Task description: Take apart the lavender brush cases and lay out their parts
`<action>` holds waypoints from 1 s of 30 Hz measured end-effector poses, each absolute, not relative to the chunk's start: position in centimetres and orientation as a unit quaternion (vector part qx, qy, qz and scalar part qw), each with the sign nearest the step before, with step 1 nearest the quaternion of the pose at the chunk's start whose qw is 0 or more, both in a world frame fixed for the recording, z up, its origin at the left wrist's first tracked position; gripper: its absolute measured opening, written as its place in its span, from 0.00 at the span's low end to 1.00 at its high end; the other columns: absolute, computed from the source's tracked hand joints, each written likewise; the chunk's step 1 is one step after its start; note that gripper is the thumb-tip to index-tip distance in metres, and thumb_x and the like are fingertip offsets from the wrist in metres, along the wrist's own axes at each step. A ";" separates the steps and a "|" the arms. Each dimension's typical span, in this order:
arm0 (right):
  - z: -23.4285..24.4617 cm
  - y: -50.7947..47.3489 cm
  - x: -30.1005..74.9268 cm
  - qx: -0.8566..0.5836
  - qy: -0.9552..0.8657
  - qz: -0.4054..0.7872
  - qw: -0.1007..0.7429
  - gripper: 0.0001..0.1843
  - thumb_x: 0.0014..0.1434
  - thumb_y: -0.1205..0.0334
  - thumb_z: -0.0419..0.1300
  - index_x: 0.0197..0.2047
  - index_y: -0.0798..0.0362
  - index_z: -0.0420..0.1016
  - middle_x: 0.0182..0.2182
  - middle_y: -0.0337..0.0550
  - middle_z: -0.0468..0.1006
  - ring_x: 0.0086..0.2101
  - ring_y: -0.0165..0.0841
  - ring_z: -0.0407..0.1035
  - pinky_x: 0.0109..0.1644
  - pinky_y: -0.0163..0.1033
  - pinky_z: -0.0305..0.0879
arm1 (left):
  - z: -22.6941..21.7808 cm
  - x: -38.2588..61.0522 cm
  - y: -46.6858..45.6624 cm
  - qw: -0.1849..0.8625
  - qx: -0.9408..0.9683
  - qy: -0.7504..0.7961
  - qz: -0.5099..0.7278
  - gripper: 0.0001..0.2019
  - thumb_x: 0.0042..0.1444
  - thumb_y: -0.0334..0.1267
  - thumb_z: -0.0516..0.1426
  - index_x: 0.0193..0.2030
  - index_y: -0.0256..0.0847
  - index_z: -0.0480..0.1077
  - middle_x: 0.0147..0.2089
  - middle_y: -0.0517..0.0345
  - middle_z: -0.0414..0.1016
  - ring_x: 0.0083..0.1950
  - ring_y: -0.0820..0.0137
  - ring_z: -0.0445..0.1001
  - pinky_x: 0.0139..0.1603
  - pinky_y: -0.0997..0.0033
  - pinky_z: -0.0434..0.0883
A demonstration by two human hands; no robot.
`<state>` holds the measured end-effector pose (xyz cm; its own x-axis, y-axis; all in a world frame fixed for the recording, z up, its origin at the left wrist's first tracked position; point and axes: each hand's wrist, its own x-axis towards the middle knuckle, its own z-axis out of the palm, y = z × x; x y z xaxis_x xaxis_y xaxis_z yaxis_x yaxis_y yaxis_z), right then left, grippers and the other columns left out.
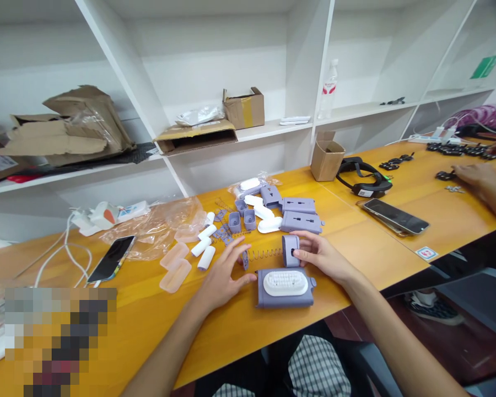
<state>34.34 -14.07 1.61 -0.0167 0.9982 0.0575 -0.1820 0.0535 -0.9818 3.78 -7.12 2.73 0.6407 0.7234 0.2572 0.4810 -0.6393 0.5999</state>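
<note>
My right hand [320, 256] pinches a small purple cap-like part [290, 250] standing on the orange table [367, 253]. A thin metal spring [264, 255] lies stretched between that part and a small purple piece [245, 259] by my left fingertips. My left hand [225, 275] rests on the table with fingers spread, touching the spring's left end. Just in front lies a purple housing [285, 288] with a white oval brush insert [285, 282].
More purple housings [300, 214], white cylinders [206, 251], clear lids [176, 273] and plastic wrap lie behind. One phone [111, 258] lies at left and another phone [395, 216] at right, near a cardboard cup [326, 160]. Another person's hand [477, 175] works at far right. Shelves hold boxes.
</note>
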 end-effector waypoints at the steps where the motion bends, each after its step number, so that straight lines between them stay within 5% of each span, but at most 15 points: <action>1: 1.6 -14.1 34.3 -0.432 -0.477 0.533 0.549 0.24 0.56 0.60 0.75 0.56 0.43 0.79 0.36 0.40 0.82 0.31 0.33 0.74 0.32 0.40 0.74 | 2.7 3.8 -7.1 0.247 0.875 0.342 0.237 0.28 0.64 0.51 0.65 0.69 0.51 0.67 0.78 0.44 0.59 0.71 0.47 0.68 0.65 0.46 0.72; 5: 1.5 -14.0 34.2 -0.430 -0.477 0.533 0.551 0.25 0.56 0.61 0.75 0.56 0.43 0.79 0.37 0.40 0.83 0.31 0.33 0.74 0.32 0.39 0.74 | 2.7 4.0 -6.9 0.246 0.881 0.333 0.228 0.20 0.66 0.43 0.63 0.64 0.50 0.72 0.71 0.47 0.69 0.69 0.51 0.72 0.68 0.47 0.70; 14: 1.1 -13.6 34.1 -0.461 -0.425 0.506 0.592 0.24 0.54 0.59 0.77 0.53 0.47 0.80 0.36 0.41 0.81 0.27 0.31 0.74 0.27 0.37 0.76 | 2.5 4.0 -6.8 0.219 0.866 0.354 0.277 0.25 0.58 0.43 0.68 0.61 0.46 0.71 0.56 0.52 0.77 0.48 0.60 0.78 0.51 0.61 0.75; 21: 1.5 -13.9 34.4 -0.449 -0.428 0.505 0.599 0.26 0.52 0.61 0.78 0.54 0.45 0.79 0.40 0.42 0.81 0.31 0.34 0.77 0.30 0.40 0.79 | 3.2 3.6 -6.5 0.208 0.851 0.382 0.295 0.26 0.53 0.45 0.70 0.59 0.46 0.74 0.51 0.53 0.83 0.49 0.58 0.80 0.54 0.58 0.75; 26: 1.4 -13.8 34.7 -0.445 -0.416 0.516 0.602 0.27 0.53 0.61 0.77 0.55 0.44 0.79 0.41 0.44 0.82 0.33 0.36 0.78 0.31 0.41 0.78 | 3.4 3.5 -6.5 0.208 0.835 0.389 0.328 0.25 0.52 0.44 0.70 0.57 0.46 0.76 0.43 0.56 0.82 0.37 0.64 0.77 0.44 0.62 0.75; 30: 1.3 -13.7 34.7 -0.438 -0.435 0.496 0.610 0.27 0.52 0.61 0.78 0.54 0.42 0.79 0.42 0.42 0.83 0.37 0.38 0.77 0.34 0.42 0.77 | 3.3 3.7 -6.5 0.311 0.798 0.390 0.338 0.25 0.54 0.45 0.68 0.58 0.42 0.77 0.37 0.57 0.79 0.32 0.66 0.76 0.37 0.66 0.74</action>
